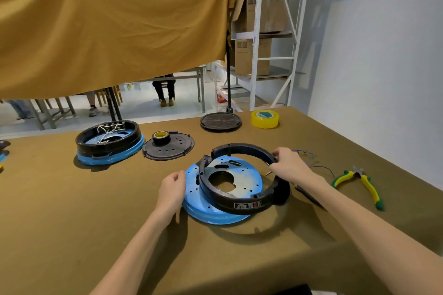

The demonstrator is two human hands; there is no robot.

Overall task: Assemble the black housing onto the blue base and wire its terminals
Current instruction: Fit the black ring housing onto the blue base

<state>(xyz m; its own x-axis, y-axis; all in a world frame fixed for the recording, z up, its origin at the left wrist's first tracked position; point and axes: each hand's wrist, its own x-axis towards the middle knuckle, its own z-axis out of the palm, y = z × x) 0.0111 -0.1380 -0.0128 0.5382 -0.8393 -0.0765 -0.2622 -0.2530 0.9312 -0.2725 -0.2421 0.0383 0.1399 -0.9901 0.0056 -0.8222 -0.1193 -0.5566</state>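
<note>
1. A person's right hand (286,166) grips the far right rim of a black ring-shaped plastic housing (242,179), fingers curled over its edge, holding it tilted so the right side is raised.
2. The housing sits offset to the right over a round blue metal base plate (194,196) with small holes and a large central cut-out; the ring's near edge, which carries a small printed label, overhangs the plate's right side.
3. The left hand (173,187) rests against the base plate's left rim, fingers loosely curled around the edge, steadying it on the olive-brown cloth-covered table (72,211).
4. Thin purple wires (311,159) trail on the table just beyond the right hand.
5. Yellow-and-green-handled pliers (359,183) lie well to the right of the housing.
6. At far left stands a second black housing already seated on a blue base (110,143), white wires visible inside.
7. Beside it lies a black perforated disc (177,151) with a roll of black tape (161,137) standing on it.
8. Farther back are a black round cover (220,121) and a roll of yellow tape (265,118).
9. A mustard-yellow cloth (107,26) hangs above the table's far edge.
</note>
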